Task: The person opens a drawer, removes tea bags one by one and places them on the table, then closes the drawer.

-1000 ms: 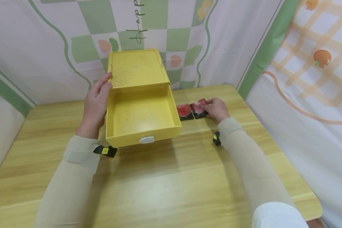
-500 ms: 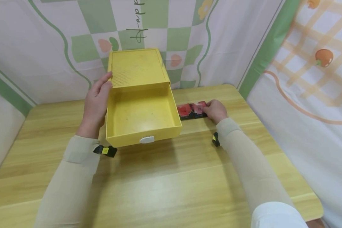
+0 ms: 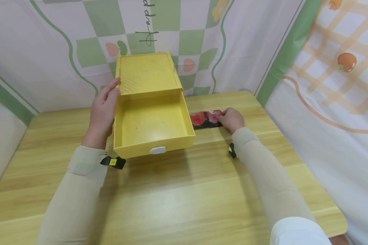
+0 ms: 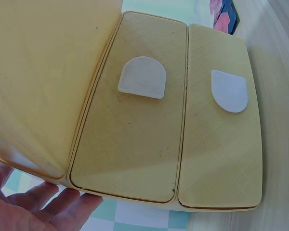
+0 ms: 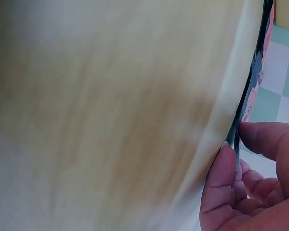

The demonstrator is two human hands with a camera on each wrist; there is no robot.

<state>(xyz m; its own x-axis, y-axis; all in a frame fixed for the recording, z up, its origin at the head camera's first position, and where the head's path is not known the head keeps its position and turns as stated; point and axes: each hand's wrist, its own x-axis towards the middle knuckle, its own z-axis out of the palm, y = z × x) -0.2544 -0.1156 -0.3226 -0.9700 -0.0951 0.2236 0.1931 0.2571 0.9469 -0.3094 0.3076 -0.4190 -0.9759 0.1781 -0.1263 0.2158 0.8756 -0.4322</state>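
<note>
A yellow drawer cabinet (image 3: 148, 73) stands at the back of the table, its top drawer (image 3: 154, 117) pulled out with nothing inside. My left hand (image 3: 101, 112) touches the cabinet's left side with fairly straight fingers; in the left wrist view those fingers (image 4: 70, 207) lie along the cabinet's edge. To the right of the cabinet, a flat red-and-black packet (image 3: 198, 119) lies partly hidden behind the drawer. Beside it is a second, pinkish-red and black packet (image 3: 213, 116), pinched at its right end between thumb and fingers of my right hand (image 3: 234, 120).
Below the pulled-out drawer are two closed drawers, a middle one (image 4: 130, 134) and a lower one (image 4: 221, 154), each with a white handle. The wooden table (image 3: 171, 197) extends in front. A patterned cloth (image 3: 196, 41) hangs behind it.
My right hand has moved slightly down and left with the right packet, which was tilted and now lies in line against the other packet. The left hand and cabinet stay put.
</note>
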